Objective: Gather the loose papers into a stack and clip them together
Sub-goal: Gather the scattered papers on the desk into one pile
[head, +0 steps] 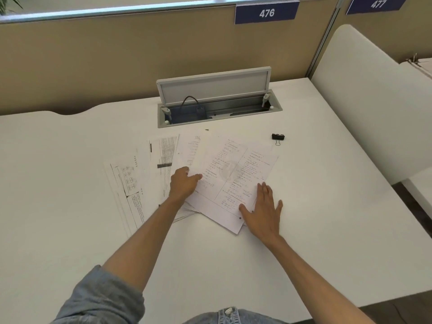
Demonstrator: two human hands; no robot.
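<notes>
Two bare hands are down on the papers (217, 176), which lie fanned and overlapping in the middle of the white desk (70, 183). The left hand (183, 184) rests on the near left edge of the top sheet, fingers held close together and curled a little, tips pointing right over the page; whether the thumb is tucked under the sheet I cannot make out from here. The right hand (265, 210) lies flat with its fingers slack and slightly spread, thumb out to the left, pressing the lower right corner of the same sheet where it meets the desk. It grips nothing. More printed pages spread away to the left, one slanting towards the near edge. The black binder clip (278, 137) sits alone on the desk beyond the sheets to the right, near them but not touching. Behind the papers the cable tray (219, 106) is sunk in the desk with its lid (214, 86) tilted up, and on the beige partition (93, 61) hangs a blue sign reading 476 (266, 13).
</notes>
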